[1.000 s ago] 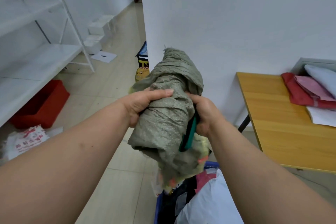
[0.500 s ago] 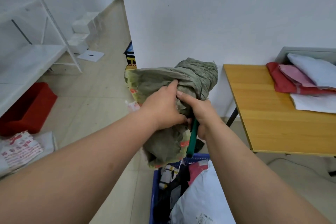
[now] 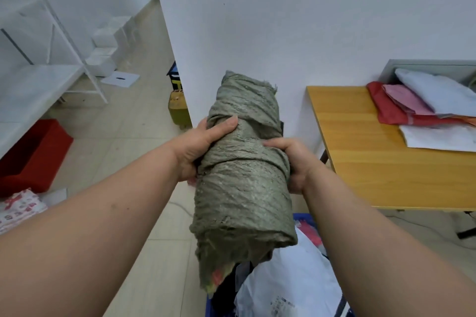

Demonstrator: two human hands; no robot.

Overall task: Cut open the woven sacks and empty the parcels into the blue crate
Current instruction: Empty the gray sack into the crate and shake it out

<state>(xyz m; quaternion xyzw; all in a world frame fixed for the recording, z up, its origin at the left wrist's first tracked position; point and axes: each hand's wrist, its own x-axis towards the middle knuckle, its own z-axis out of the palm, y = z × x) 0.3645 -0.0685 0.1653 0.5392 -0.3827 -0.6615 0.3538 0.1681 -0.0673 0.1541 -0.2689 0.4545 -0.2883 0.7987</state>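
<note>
woven sack above blue crate, parcels inside

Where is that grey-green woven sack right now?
In the head view the woven sack is rolled into a bundle at centre frame, gripped between the left hand and right hand, above the blue crate.

Parcel sorting or storage room, bare white walls, tiled floor, white metal shelving at left, red bin and printed mailer bags on the floor, wooden table stacked with poly mailers, blue crate filled with parcels
</note>
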